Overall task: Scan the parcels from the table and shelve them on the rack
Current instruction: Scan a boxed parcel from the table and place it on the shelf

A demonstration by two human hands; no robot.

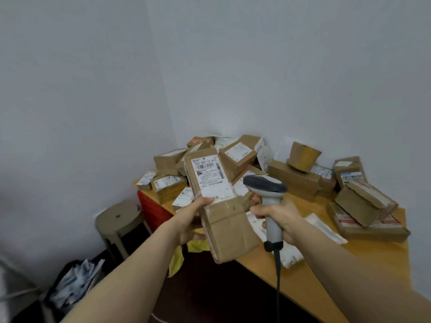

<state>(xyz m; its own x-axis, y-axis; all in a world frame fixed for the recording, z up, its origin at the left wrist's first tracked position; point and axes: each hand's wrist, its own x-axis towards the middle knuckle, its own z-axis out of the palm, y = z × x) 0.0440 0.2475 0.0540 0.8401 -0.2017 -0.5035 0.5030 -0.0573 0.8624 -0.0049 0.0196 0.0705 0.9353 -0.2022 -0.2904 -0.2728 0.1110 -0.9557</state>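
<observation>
Head view, fingers first: what do we make of the left hand (193, 221)?

We see its thumb (206, 201) pressed on the front of a long brown parcel (231, 236), just under the white label (210, 178). The other fingers curl round the back, mostly hidden from us.

And the right hand (283, 217)?

Its fingers (257, 212) are wrapped round the grey handle of a scanner (265, 185). The dark head points left towards the label, close to the parcel, though we cannot tell whether they touch. A black cable (277, 276) hangs from the handle.

Where do we place the parcel?

Held up and tilted in the air, in front of the heap, over the left edge of the desk (303, 285), label facing us.

Further out?

A heap of parcels (235, 157) crowds the desk's far corner against the grey wall, with more boxes (363, 203) at the right. On the floor beside the desk we see a stool (119, 217) and a black bag of paper scraps (74, 283).
</observation>
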